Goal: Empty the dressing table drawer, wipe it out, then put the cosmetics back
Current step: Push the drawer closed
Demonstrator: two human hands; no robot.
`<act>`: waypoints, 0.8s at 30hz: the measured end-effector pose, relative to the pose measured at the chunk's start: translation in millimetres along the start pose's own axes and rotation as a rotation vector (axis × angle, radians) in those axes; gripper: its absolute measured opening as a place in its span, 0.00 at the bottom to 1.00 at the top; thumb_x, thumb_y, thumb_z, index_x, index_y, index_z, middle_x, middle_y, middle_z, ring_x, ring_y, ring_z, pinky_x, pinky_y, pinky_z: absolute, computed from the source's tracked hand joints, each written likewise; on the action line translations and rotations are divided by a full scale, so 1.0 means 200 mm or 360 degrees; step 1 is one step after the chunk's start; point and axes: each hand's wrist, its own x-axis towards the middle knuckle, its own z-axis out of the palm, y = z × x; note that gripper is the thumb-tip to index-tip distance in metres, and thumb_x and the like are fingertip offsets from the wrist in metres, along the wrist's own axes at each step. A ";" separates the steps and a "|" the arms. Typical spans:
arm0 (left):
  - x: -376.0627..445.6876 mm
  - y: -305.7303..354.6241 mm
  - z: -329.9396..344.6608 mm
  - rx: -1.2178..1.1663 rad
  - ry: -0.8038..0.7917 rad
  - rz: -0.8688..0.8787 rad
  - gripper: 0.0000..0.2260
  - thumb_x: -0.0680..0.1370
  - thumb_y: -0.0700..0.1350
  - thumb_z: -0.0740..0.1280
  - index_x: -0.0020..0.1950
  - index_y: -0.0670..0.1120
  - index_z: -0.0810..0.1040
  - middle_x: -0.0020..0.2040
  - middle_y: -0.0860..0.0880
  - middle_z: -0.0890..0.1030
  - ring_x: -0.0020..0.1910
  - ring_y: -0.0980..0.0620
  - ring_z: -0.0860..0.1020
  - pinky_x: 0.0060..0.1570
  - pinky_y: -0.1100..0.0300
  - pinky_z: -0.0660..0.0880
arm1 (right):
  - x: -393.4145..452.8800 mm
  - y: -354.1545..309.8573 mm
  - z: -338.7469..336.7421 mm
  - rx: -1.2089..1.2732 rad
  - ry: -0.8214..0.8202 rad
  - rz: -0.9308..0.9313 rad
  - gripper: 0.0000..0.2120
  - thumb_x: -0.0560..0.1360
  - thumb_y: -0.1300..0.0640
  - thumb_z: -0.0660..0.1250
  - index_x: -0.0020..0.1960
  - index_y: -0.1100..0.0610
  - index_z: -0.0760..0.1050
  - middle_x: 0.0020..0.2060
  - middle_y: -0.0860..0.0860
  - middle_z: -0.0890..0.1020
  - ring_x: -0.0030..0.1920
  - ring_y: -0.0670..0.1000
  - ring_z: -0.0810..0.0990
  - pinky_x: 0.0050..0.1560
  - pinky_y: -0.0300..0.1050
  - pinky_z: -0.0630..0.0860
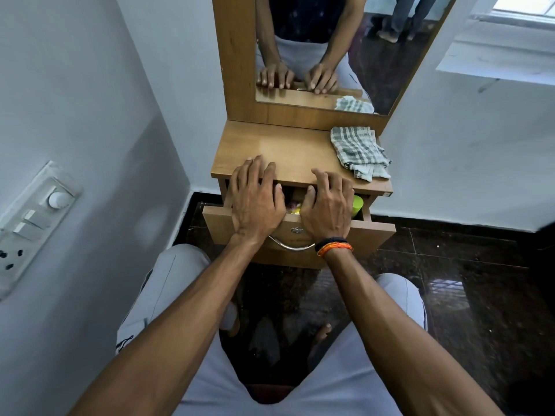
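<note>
Beneath both hands, left and right, fingers relaxed on the tabletop edge, the drawer stands part-open.

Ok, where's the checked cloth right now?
In the head view the checked cloth lies crumpled on the right rear corner of the dressing table top, just below the mirror, beyond the right hand and untouched.

Pale bluish-white walls filled the left and right of the frame, meeting in a corner behind the furniture. A switchboard with a dial, switches and a socket sat at middle left. Dark polished stone floor covered the lower right, reflecting light. At upper right, daylight entered through a window above a white ledge.
</note>
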 end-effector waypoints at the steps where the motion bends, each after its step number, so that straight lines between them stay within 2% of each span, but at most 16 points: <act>1: 0.00 0.00 0.00 -0.0031 0.0002 -0.0009 0.23 0.79 0.52 0.61 0.72 0.45 0.72 0.74 0.42 0.70 0.75 0.42 0.65 0.74 0.44 0.59 | 0.00 0.00 0.00 0.0025 0.0005 -0.0002 0.18 0.74 0.58 0.65 0.64 0.55 0.75 0.54 0.55 0.78 0.55 0.57 0.73 0.56 0.54 0.72; 4: -0.03 0.01 -0.04 -0.0242 0.0078 -0.0047 0.21 0.78 0.48 0.64 0.71 0.45 0.72 0.73 0.43 0.71 0.74 0.44 0.66 0.74 0.45 0.61 | -0.03 -0.02 -0.04 0.0208 0.0130 -0.0016 0.17 0.73 0.62 0.67 0.62 0.57 0.77 0.53 0.57 0.78 0.54 0.54 0.72 0.56 0.52 0.74; 7: -0.17 0.07 -0.13 -0.0651 0.0270 -0.0307 0.14 0.77 0.44 0.67 0.62 0.46 0.77 0.61 0.48 0.77 0.62 0.51 0.72 0.63 0.52 0.69 | -0.13 -0.07 -0.13 0.0543 0.0307 0.0178 0.15 0.73 0.65 0.69 0.59 0.57 0.78 0.53 0.54 0.78 0.55 0.53 0.74 0.55 0.42 0.73; 9: -0.31 0.12 -0.21 -0.1187 0.0314 -0.0805 0.07 0.77 0.40 0.69 0.54 0.45 0.77 0.51 0.51 0.78 0.52 0.53 0.75 0.53 0.58 0.73 | -0.24 -0.14 -0.21 0.0841 0.0332 0.0546 0.14 0.74 0.66 0.70 0.58 0.53 0.77 0.54 0.50 0.78 0.53 0.48 0.77 0.53 0.38 0.76; 11: -0.41 0.14 -0.26 -0.1800 0.0195 -0.1537 0.07 0.76 0.39 0.70 0.54 0.44 0.78 0.49 0.50 0.80 0.51 0.51 0.79 0.48 0.61 0.75 | -0.33 -0.18 -0.27 0.1216 0.0255 0.1126 0.15 0.75 0.66 0.70 0.57 0.51 0.77 0.54 0.48 0.78 0.52 0.43 0.78 0.54 0.37 0.77; 12: -0.43 0.13 -0.25 -0.2053 0.0116 -0.1851 0.09 0.76 0.40 0.71 0.56 0.43 0.79 0.52 0.47 0.82 0.54 0.48 0.80 0.50 0.59 0.77 | -0.36 -0.19 -0.29 0.1404 0.0211 0.1462 0.14 0.75 0.65 0.70 0.57 0.51 0.77 0.54 0.48 0.79 0.52 0.43 0.78 0.54 0.38 0.78; 14: -0.44 0.11 -0.25 -0.2522 0.0003 -0.2208 0.13 0.77 0.44 0.71 0.60 0.41 0.78 0.59 0.40 0.81 0.59 0.43 0.80 0.59 0.53 0.78 | -0.38 -0.19 -0.29 0.1726 0.0147 0.2019 0.14 0.77 0.65 0.68 0.61 0.54 0.76 0.55 0.51 0.80 0.52 0.45 0.80 0.57 0.42 0.78; 16: -0.42 0.10 -0.27 -0.2905 0.0000 -0.2322 0.19 0.78 0.47 0.69 0.65 0.38 0.74 0.63 0.36 0.77 0.62 0.40 0.78 0.66 0.48 0.74 | -0.36 -0.20 -0.30 0.2074 0.0104 0.2300 0.16 0.79 0.64 0.65 0.67 0.60 0.72 0.59 0.56 0.79 0.55 0.51 0.80 0.62 0.46 0.77; 19: -0.38 0.09 -0.30 -0.3283 -0.0005 -0.2398 0.28 0.79 0.50 0.66 0.72 0.34 0.66 0.69 0.32 0.70 0.68 0.34 0.72 0.71 0.42 0.68 | -0.32 -0.19 -0.32 0.2498 0.0030 0.2442 0.21 0.81 0.61 0.62 0.73 0.64 0.65 0.68 0.61 0.72 0.69 0.59 0.72 0.71 0.52 0.70; 22: -0.36 0.07 -0.31 -0.3491 -0.0015 -0.2422 0.36 0.80 0.52 0.65 0.79 0.34 0.55 0.75 0.30 0.61 0.74 0.31 0.64 0.75 0.39 0.61 | -0.28 -0.17 -0.32 0.2747 -0.0006 0.2559 0.27 0.82 0.58 0.60 0.77 0.65 0.58 0.73 0.64 0.65 0.74 0.61 0.65 0.75 0.56 0.63; 24: -0.35 0.06 -0.30 -0.3567 -0.0009 -0.2411 0.38 0.79 0.54 0.64 0.79 0.34 0.52 0.77 0.30 0.59 0.75 0.31 0.61 0.76 0.38 0.59 | -0.27 -0.15 -0.31 0.2821 -0.0012 0.2598 0.28 0.82 0.56 0.59 0.78 0.65 0.56 0.74 0.65 0.64 0.75 0.61 0.63 0.76 0.57 0.60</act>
